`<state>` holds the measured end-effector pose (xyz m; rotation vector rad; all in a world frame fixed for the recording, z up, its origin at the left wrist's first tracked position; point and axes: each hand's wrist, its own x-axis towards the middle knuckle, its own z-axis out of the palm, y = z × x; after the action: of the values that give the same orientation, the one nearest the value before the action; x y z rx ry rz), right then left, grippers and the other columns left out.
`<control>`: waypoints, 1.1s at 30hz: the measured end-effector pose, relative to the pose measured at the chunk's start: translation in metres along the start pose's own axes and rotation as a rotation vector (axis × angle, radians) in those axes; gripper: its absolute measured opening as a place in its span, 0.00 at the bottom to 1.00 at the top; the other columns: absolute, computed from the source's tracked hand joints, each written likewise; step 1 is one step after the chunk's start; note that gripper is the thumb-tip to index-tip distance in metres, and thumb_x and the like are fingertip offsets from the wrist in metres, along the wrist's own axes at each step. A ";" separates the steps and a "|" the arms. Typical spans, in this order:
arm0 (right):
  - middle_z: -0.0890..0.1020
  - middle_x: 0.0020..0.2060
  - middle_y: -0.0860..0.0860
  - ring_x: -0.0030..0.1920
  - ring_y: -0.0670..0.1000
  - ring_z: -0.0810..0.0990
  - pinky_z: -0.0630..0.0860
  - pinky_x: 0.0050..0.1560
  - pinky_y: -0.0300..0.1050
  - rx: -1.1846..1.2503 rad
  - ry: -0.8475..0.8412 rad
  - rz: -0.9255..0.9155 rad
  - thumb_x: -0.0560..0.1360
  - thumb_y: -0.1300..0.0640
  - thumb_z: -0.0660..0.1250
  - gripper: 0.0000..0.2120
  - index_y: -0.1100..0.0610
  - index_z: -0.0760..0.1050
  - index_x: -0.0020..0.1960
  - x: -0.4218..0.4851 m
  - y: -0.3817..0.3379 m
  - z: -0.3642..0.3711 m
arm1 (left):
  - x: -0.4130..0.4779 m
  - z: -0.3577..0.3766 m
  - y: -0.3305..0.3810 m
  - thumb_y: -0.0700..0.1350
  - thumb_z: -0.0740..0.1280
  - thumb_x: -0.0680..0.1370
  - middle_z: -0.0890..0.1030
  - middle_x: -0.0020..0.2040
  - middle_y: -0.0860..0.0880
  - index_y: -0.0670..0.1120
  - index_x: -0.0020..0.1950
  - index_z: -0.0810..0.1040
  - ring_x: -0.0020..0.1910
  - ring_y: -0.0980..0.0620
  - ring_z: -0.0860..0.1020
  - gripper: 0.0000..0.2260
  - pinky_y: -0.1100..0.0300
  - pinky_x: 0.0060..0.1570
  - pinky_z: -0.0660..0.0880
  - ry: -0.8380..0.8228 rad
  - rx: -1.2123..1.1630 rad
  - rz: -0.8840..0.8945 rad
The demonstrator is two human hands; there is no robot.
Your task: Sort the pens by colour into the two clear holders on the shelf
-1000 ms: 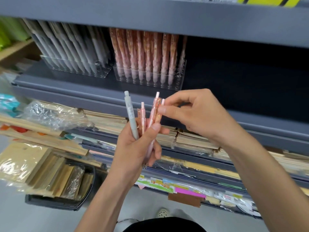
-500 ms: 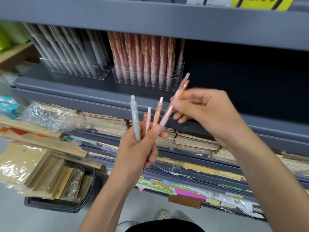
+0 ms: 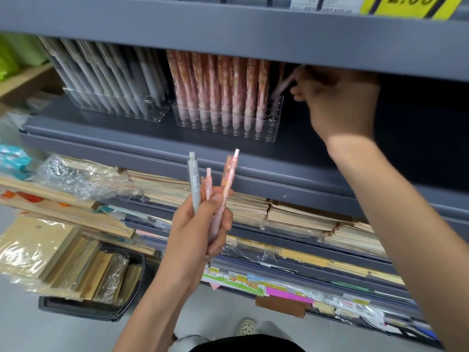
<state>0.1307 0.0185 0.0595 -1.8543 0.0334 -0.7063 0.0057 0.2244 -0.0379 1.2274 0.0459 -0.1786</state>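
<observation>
My left hand [image 3: 200, 227] grips a small bunch of pens below the shelf: one grey pen [image 3: 193, 184] and two pink patterned pens [image 3: 227, 181]. My right hand [image 3: 335, 102] is up under the shelf above, holding a pink pen [image 3: 280, 88] at the right end of the pink holder. That clear holder [image 3: 228, 123] is packed with pink patterned pens standing upright. To its left a second clear holder [image 3: 114, 107] carries leaning grey pens. Motion blurs the pen in my right hand.
The grey shelf [image 3: 152, 138] has dark bare room right of the holders. The upper shelf's front [image 3: 228, 34] hangs low over the pens. Wrapped notebooks [image 3: 253, 209] fill the lower shelves, and a black crate [image 3: 88, 301] of wooden boards stands on the floor.
My right hand pulled one pink pen from the bunch and carried it up and right to the pink holder's right end. My left hand stayed put with the other pens.
</observation>
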 end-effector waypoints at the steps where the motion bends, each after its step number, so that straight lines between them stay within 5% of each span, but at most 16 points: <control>1: 0.84 0.49 0.56 0.52 0.56 0.83 0.77 0.58 0.56 -0.119 -0.052 -0.006 0.73 0.52 0.66 0.12 0.59 0.80 0.51 0.002 -0.001 0.002 | -0.001 -0.001 0.000 0.50 0.64 0.78 0.76 0.33 0.46 0.43 0.54 0.79 0.19 0.55 0.61 0.12 0.67 0.18 0.60 -0.010 0.006 0.006; 4: 0.84 0.52 0.57 0.55 0.58 0.81 0.75 0.59 0.56 -0.515 -0.200 -0.016 0.79 0.43 0.57 0.22 0.58 0.80 0.57 0.002 -0.009 0.004 | -0.003 -0.003 0.000 0.51 0.65 0.79 0.73 0.30 0.46 0.41 0.44 0.78 0.19 0.55 0.60 0.14 0.67 0.18 0.59 -0.044 0.062 0.033; 7: 0.81 0.59 0.55 0.64 0.57 0.76 0.69 0.65 0.48 -0.667 -0.173 -0.158 0.81 0.46 0.54 0.20 0.55 0.78 0.62 0.004 -0.017 0.003 | -0.005 -0.004 0.000 0.53 0.65 0.79 0.69 0.25 0.49 0.41 0.39 0.78 0.19 0.55 0.59 0.17 0.67 0.18 0.58 -0.041 0.088 0.028; 11: 0.78 0.64 0.55 0.67 0.56 0.70 0.57 0.64 0.39 -0.641 -0.090 -0.217 0.80 0.53 0.58 0.15 0.55 0.75 0.64 -0.001 -0.021 -0.001 | -0.007 -0.007 0.001 0.52 0.65 0.79 0.70 0.27 0.45 0.43 0.39 0.79 0.19 0.55 0.59 0.16 0.66 0.18 0.58 -0.025 0.085 0.035; 18: 0.80 0.56 0.60 0.60 0.61 0.75 0.68 0.64 0.48 -0.659 -0.085 -0.228 0.76 0.54 0.57 0.17 0.61 0.76 0.58 -0.001 -0.011 0.002 | -0.005 -0.008 0.001 0.49 0.65 0.80 0.79 0.33 0.48 0.40 0.46 0.74 0.19 0.56 0.61 0.12 0.67 0.18 0.60 -0.014 0.068 0.072; 24: 0.80 0.38 0.51 0.42 0.54 0.83 0.80 0.50 0.56 -0.298 -0.218 -0.034 0.74 0.52 0.68 0.08 0.58 0.78 0.47 0.011 0.007 0.016 | -0.006 -0.010 0.003 0.48 0.64 0.82 0.71 0.28 0.50 0.42 0.43 0.74 0.20 0.54 0.59 0.12 0.65 0.18 0.58 -0.023 0.091 0.069; 33: 0.83 0.40 0.52 0.41 0.52 0.83 0.80 0.50 0.55 -0.232 -0.195 -0.001 0.73 0.55 0.70 0.09 0.59 0.79 0.51 0.008 0.016 0.009 | 0.001 -0.014 0.002 0.44 0.64 0.79 0.73 0.31 0.44 0.43 0.51 0.80 0.21 0.53 0.61 0.07 0.67 0.20 0.59 -0.066 0.015 0.128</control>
<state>0.1467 0.0174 0.0475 -2.1384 -0.0132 -0.5367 0.0078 0.2381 -0.0403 1.2346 -0.0919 -0.1081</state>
